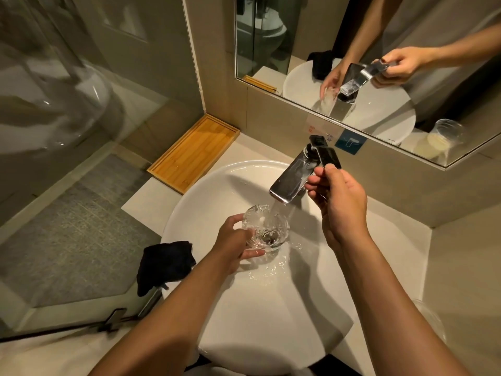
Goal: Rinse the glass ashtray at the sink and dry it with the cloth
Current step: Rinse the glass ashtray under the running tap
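Observation:
My left hand (235,244) grips the clear glass ashtray (267,229) by its left rim and holds it in the white basin (200,202). Water streams from the chrome faucet spout (291,179) into the ashtray and splashes over the basin floor. My right hand (337,202) pinches the faucet's dark lever handle (326,154) between thumb and fingers. A dark cloth (164,263) lies crumpled on the counter at the basin's left edge.
A bamboo tray (193,153) rests on the counter at the back left. A mirror (366,58) on the wall reflects the hands and sink. A clear plastic cup (431,318) stands at the right counter edge. A glass shower panel (81,131) borders the left.

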